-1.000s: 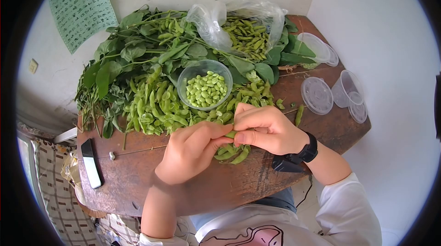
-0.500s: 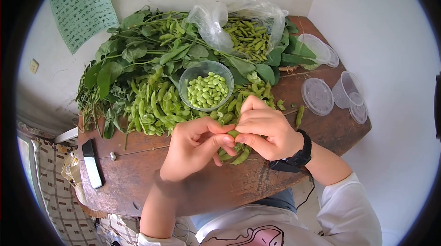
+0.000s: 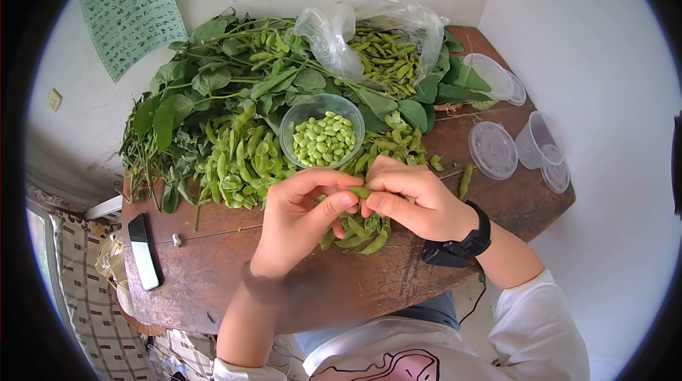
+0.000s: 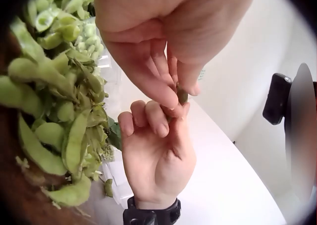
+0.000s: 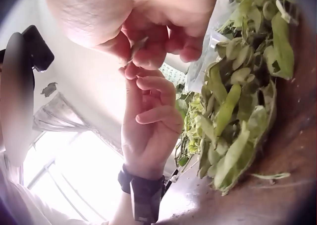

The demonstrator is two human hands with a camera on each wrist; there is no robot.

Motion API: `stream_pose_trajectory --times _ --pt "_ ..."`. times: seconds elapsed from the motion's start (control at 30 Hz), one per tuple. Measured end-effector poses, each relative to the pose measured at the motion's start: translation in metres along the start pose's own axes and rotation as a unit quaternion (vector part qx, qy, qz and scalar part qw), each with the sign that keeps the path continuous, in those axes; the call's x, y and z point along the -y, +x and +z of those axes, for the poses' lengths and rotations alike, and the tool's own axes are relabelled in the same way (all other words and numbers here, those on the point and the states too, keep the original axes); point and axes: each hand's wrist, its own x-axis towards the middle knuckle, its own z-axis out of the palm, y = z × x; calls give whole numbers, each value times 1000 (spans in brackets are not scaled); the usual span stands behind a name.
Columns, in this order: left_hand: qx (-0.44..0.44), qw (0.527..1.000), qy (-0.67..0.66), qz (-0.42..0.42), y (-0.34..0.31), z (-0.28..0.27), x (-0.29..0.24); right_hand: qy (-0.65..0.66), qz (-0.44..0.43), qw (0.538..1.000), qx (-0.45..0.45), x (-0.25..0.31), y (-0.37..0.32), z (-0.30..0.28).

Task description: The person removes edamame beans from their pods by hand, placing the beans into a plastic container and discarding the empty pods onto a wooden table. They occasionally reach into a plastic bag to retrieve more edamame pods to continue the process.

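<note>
Between the two hands, in the head view, is a green pod held at fingertip height over the table's near part. The left hand pinches its left end with thumb and index finger. At the pod's other end the right hand grips with thumb and curled fingers. Just behind the hands, a clear bowl holds shelled green beans. Loose pods lie under the hands. In the left wrist view the pod is mostly covered by fingers.
Leafy stalks and piled pods cover the back and left of the table. A plastic bag with pods stands behind. Lids and a clear cup are at right, a phone at left.
The left hand's fingers have spread and shifted slightly, and the pod shows more between the fingertips. The right hand has lowered its raised fingers a little. More loose pods show below the hands.
</note>
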Motion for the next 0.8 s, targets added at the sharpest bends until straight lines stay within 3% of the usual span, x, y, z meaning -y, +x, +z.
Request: stream_pose_trajectory --times 0.13,0.2,0.3,0.57,0.8 --pt "-24 1000 16 -3 1 1 2 -20 -38 999 -6 0 3 -3" --pt "-31 999 21 -1 1 -1 4 -79 -58 992 -80 2 4 0" --pt "-37 999 35 2 1 -3 4 -101 -106 985 -90 2 5 4" --pt "-28 991 127 -5 2 -4 -2 -112 -120 984 -72 -3 4 6" --pt "-20 976 211 44 1 -1 -5 -169 -138 973 -75 -2 3 7"
